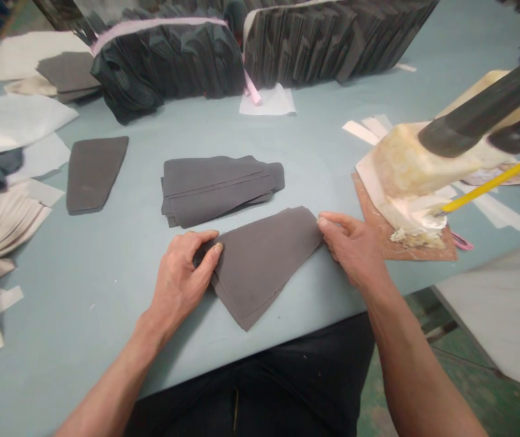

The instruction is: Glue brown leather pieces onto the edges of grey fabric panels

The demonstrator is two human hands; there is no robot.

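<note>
A small stack of dark grey fabric pieces (264,261) lies near the table's front edge, its layers slightly offset along the lower left side. My left hand (184,270) pinches its left end, thumb on top and the fingers partly hidden at the edge. At the narrower right end, my right hand (351,243) grips the corner between thumb and fingers. Just beyond, a second pile of grey fabric pieces (217,185) rests on the table, overlapping unevenly. A separate grey piece (96,173) lies flat farther left.
Bundled dark pieces (178,60) tied with pink strips stand at the back, beside another upright row (314,42). On the right is a glue-crusted container (396,158) on a brown board (378,240), with a yellow stick (492,182) in it. Pale sheets (9,224) pile up at left.
</note>
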